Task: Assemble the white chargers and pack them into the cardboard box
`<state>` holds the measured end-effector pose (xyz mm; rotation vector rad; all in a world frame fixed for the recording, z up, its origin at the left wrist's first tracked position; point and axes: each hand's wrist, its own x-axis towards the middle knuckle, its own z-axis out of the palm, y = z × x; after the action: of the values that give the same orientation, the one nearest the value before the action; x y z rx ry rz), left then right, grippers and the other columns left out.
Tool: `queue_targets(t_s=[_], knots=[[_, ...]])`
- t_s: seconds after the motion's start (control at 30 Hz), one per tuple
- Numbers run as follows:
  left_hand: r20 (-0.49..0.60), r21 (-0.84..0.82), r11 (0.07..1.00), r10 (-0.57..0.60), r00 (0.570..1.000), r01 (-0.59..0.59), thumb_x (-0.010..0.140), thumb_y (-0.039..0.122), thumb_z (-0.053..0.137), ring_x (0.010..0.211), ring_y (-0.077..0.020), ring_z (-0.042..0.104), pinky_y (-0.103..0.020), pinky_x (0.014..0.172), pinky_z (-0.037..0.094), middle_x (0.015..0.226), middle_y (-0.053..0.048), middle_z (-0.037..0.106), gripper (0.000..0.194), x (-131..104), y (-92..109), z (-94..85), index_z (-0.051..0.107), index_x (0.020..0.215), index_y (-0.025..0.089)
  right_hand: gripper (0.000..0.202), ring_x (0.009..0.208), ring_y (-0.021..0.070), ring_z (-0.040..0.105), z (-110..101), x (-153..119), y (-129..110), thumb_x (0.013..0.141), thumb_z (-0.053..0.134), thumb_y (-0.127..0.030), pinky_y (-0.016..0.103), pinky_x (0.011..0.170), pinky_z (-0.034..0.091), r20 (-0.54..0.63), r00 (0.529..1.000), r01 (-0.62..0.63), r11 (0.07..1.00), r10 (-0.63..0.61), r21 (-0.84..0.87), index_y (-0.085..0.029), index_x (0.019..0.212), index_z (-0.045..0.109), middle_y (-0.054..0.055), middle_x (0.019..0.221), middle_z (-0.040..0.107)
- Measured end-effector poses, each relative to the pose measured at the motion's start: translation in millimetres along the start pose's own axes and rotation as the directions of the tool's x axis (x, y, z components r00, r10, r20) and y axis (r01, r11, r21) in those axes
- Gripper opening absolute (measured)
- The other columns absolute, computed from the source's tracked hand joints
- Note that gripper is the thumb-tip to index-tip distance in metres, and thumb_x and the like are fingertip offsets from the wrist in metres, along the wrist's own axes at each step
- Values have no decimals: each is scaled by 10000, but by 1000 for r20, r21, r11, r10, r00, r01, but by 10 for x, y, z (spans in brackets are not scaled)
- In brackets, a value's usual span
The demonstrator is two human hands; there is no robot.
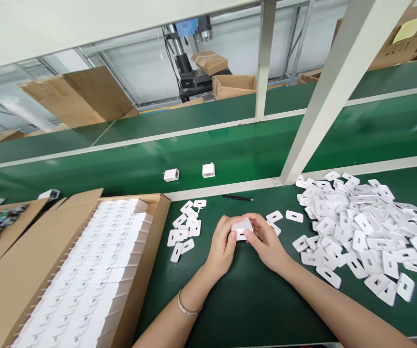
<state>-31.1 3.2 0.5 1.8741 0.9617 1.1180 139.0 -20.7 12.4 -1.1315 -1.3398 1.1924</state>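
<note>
Both hands meet at the centre of the frame, low over the green surface (251,299). The left hand (222,244) and the right hand (268,241) each have a closed grip on one small white plastic block (242,228), fingers wrapped on either side and thumbs on top. It is held just above the surface, close to the body, which in my judgement steadies it for pressing or fitting. A thin bracelet (188,307) sits on the left wrist.

To the right of the frame lies a loose heap of flat white plates (360,232), each a rounded rectangle with a slot cut through, smooth and hard in look. They are within reach of the right hand. A smaller group of the same plates (184,227) lies just left of the hands. A thin black pen-like tool (237,197) lies beyond the hands, apart from them.

At lower left an open cardboard box (146,270) holds close rows of white pieces (95,270), packed on edge; their exact form cannot be told.

Above the near surface runs a green belt (230,154), matt and even. Two white plug-like units (171,175) and (208,170) stand on it, well apart from the hands. A pale metal post (324,96) rises at an angle in the upper right. More cardboard boxes (233,84) stand in the upper background.
</note>
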Motion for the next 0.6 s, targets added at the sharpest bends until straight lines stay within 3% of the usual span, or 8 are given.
queue_targets(t_s=[0.3, 0.43, 0.6], knots=[[52, -5, 999, -33, 998, 33, 1113, 432, 333, 1005, -227, 596, -388, 906, 502, 1111, -81, 613, 405, 3, 15, -9, 624, 1345, 272, 304, 810, 180, 612, -7, 0, -14, 1010, 576, -461, 337, 719, 535, -18, 1000, -3, 995, 1, -99, -243, 1222, 584, 40, 972, 661], [90, 53, 998, -37, 995, 32, 1065, 364, 479, 1033, -244, 587, -403, 907, 503, 1140, -90, 594, 342, 3, 44, 19, 549, 1388, 275, 296, 818, 187, 629, -13, 2, 9, 1014, 564, -474, 341, 711, 534, -29, 999, -17, 995, 14, -99, -248, 1205, 583, 32, 952, 658], [135, 40, 999, -23, 991, 18, 1016, 394, 574, 1088, -272, 577, -429, 926, 509, 1191, -107, 574, 457, -13, 70, 16, 464, 1444, 276, 285, 808, 188, 633, -29, 1, 13, 1009, 572, -473, 340, 704, 538, -38, 999, -17, 995, 13, -98, -251, 1187, 590, 25, 929, 648]])
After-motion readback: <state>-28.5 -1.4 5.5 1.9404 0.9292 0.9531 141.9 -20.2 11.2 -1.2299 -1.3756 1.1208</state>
